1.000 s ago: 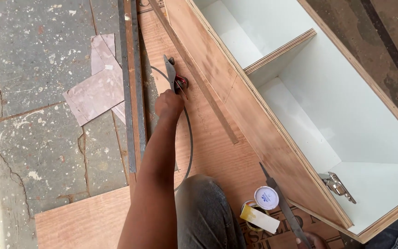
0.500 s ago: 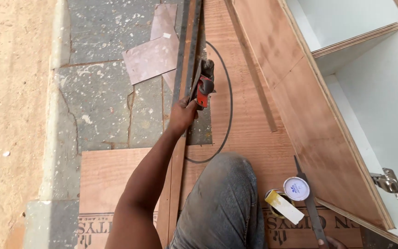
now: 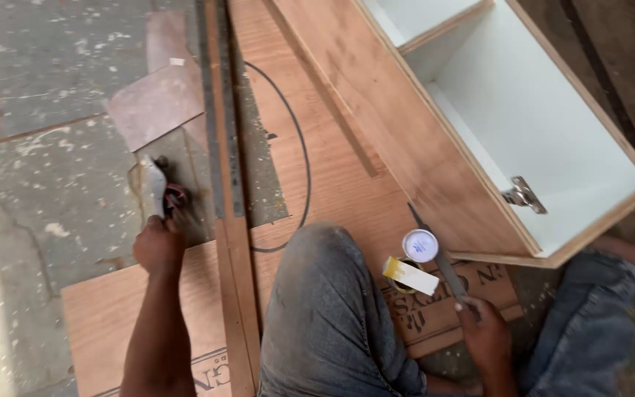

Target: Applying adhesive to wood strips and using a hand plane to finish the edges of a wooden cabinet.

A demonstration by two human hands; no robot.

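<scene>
My left hand [image 3: 157, 246] is stretched out to the left and grips a small tool [image 3: 163, 192] with a grey metal head and a red-and-black handle, held just over the stone floor [image 3: 53, 169]. My right hand [image 3: 485, 332] rests low at the right, closed on the near end of a long thin grey metal tool [image 3: 435, 254] that lies on the plywood sheet [image 3: 332, 162]. A round white-lidded tin [image 3: 420, 245] and a yellow-and-white piece [image 3: 411, 276] sit beside that tool. My knee in grey trousers [image 3: 325, 309] is between the two hands.
A wooden cabinet [image 3: 420, 147] with a white inside and a metal hinge [image 3: 523, 195] lies open at the right. Long wooden and metal strips [image 3: 222, 147] run away from me. A black cable [image 3: 304, 154] loops over the plywood. Laminate offcuts [image 3: 157, 103] lie on the floor.
My left hand has drawn the tool back from the plywood, across the strips to the left, over the stone floor. My right hand stays on the long metal tool.
</scene>
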